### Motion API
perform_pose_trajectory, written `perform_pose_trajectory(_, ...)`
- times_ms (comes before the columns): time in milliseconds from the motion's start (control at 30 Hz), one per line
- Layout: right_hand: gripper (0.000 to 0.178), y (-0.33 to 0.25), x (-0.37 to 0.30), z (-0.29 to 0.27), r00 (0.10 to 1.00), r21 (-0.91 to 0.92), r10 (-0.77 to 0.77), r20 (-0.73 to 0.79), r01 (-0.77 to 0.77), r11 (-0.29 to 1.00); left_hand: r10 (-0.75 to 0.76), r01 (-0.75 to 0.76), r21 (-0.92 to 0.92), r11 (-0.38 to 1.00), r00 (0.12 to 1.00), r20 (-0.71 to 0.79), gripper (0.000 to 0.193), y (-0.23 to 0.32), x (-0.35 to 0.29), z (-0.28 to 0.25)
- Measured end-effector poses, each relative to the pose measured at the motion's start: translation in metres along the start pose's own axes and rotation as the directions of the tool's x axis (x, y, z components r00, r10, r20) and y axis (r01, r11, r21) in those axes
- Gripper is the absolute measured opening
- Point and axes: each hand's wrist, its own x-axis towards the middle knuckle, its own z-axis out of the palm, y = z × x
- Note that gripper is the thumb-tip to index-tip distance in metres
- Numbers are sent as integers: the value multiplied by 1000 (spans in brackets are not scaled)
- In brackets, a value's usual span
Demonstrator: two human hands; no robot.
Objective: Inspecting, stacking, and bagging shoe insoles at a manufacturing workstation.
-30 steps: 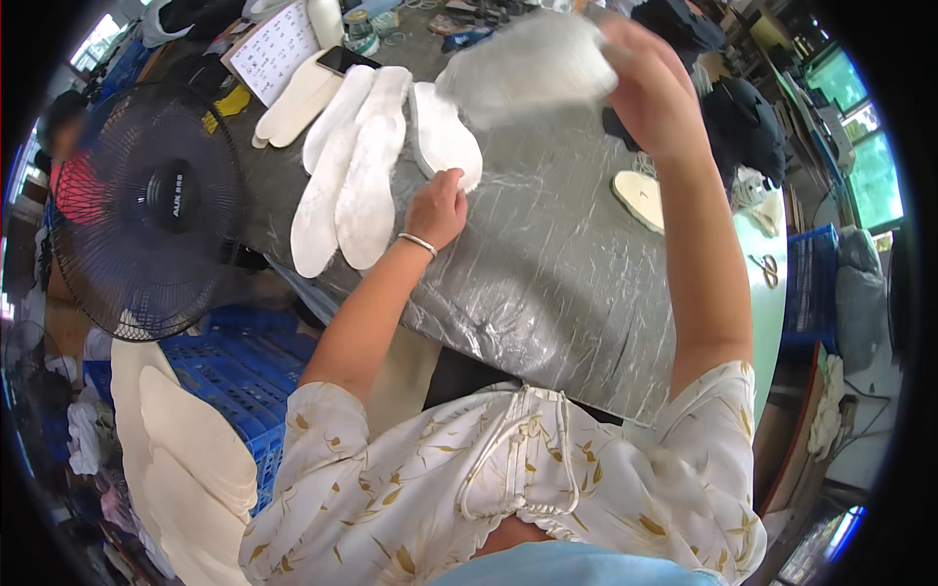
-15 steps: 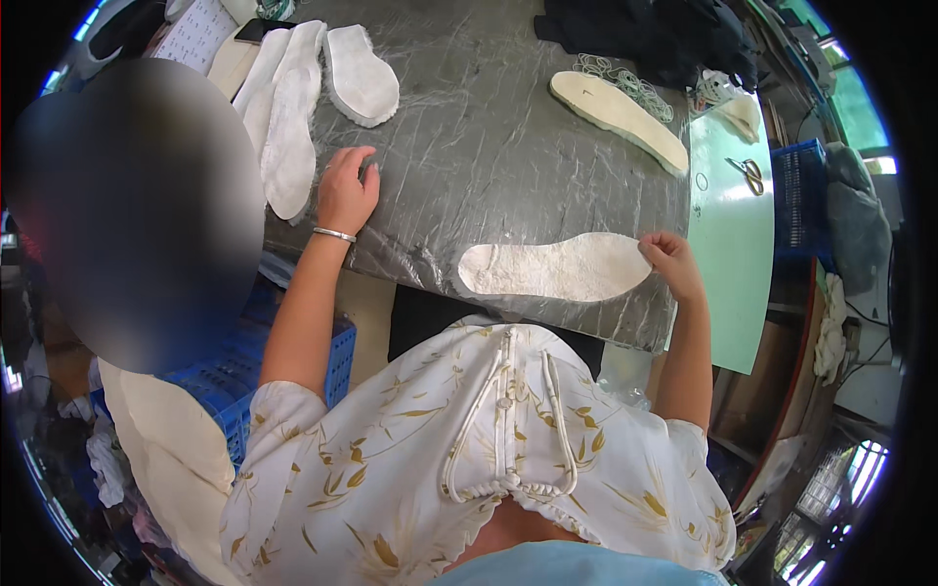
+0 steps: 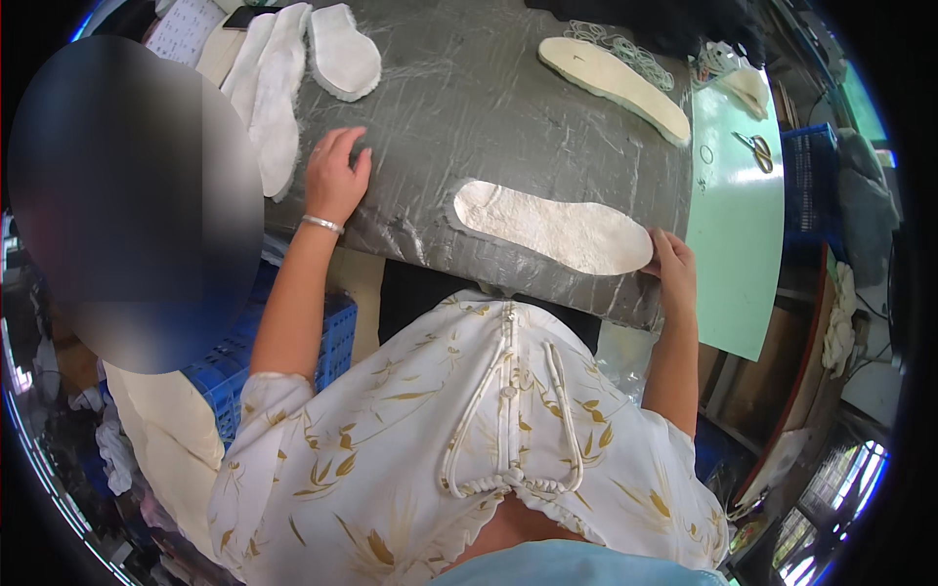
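Insole (image 3: pixel 557 231), right grip (image 3: pixel 674 269) at edge

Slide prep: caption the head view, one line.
Right hand pinches a white insole by its wider end at the gray table; left hand open, empty.

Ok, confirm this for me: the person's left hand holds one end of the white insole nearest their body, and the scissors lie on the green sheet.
Not quite: the right hand holds the end of that white insole, as the head view shows. The scissors do lie on the green sheet.
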Motion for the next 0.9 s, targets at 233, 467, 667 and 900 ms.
perform_pose_trajectory(233,25,18,0,-7,984,-115,-161,-81,151,982,128,-159,350,923,986,108,19,-50,75,34)
perform_pose_trajectory(467,20,27,-7,4,947,-164,-296,-124,275,947,215,-216,260,941,976,33,7,-34,90,50)
perform_pose_trajectory(667,19,26,-10,7,930,-123,-325,-172,307,944,154,-151,-26,988,978,144,7,72,63,67)
perform_pose_trajectory(900,25,28,-8,2,952,-129,-284,-116,269,954,-113,135,-315,939,990,88,35,95,113,114)
